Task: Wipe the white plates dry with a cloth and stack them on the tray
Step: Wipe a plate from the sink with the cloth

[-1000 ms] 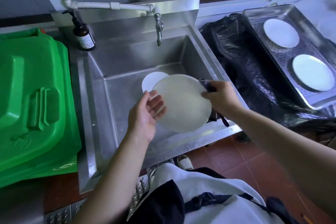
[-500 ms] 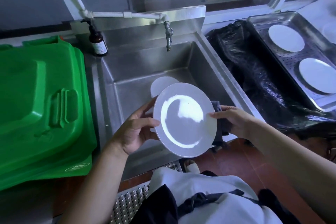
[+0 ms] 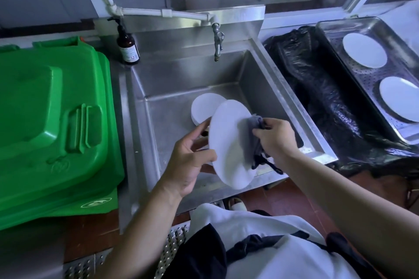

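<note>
Over the steel sink (image 3: 158, 88) I hold a white plate (image 3: 229, 147) tilted on edge. My left hand (image 3: 188, 161) grips its left rim. My right hand (image 3: 276, 138) presses a grey cloth (image 3: 251, 138) against the plate's right side. A stack of white plates (image 3: 204, 108) lies in the sink behind it. At the far right, the perforated steel tray (image 3: 353, 75) carries two white plates, one at the back (image 3: 364, 50) and one nearer (image 3: 399, 102).
A green bin lid (image 3: 52, 124) fills the left side. A brown pump bottle (image 3: 128, 45) stands at the sink's back left corner, and a tap (image 3: 217, 41) hangs over the basin. A black plastic bag (image 3: 317, 102) lies between sink and tray.
The plate has turned from face-up to tilted on edge. My right hand has brought the cloth from behind the rim onto the plate's face.
</note>
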`<action>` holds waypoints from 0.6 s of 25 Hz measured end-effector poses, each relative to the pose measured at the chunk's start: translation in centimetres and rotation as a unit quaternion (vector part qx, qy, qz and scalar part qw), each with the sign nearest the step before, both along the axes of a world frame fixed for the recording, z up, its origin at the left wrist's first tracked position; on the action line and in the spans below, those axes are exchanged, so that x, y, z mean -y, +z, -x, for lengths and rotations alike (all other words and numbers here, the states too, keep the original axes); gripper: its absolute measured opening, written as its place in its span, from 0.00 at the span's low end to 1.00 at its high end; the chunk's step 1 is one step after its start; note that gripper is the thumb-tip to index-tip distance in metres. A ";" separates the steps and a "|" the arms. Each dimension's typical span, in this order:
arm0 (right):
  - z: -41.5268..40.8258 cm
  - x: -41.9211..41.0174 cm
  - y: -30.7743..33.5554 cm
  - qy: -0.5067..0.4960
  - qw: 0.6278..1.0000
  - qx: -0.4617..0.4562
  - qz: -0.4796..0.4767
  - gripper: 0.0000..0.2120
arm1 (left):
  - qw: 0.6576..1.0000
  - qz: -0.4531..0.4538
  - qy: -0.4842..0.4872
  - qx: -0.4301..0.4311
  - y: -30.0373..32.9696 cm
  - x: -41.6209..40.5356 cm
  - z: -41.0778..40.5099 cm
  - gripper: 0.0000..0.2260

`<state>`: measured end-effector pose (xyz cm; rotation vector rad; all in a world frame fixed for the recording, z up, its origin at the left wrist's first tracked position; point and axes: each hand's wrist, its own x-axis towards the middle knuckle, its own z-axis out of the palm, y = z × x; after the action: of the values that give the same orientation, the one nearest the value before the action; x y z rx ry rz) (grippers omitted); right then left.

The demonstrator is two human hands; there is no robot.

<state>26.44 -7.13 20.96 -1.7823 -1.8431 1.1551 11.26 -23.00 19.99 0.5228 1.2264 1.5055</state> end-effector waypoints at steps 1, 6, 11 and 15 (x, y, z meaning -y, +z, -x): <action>1.1 0.4 0.4 0.008 1.000 -0.001 -0.015 0.06 | 1.000 -0.003 -0.008 -0.008 0.2 -0.3 -0.7 0.33; 4.1 2.0 3.8 0.139 0.978 -0.051 -0.144 0.12 | 1.000 -0.012 0.000 -0.015 0.8 -0.8 0.0 0.34; 2.7 5.6 4.2 0.285 0.935 -0.111 -0.178 0.19 | 1.000 -0.028 0.008 0.003 1.2 -0.9 1.4 0.33; 0.8 7.4 4.0 0.349 0.907 -0.115 -0.207 0.19 | 0.997 -0.071 -0.023 0.029 0.6 -0.1 1.5 0.32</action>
<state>25.63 -14.55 24.96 -0.7246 -2.4146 1.0082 9.71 -22.92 20.59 0.5928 1.0625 1.5653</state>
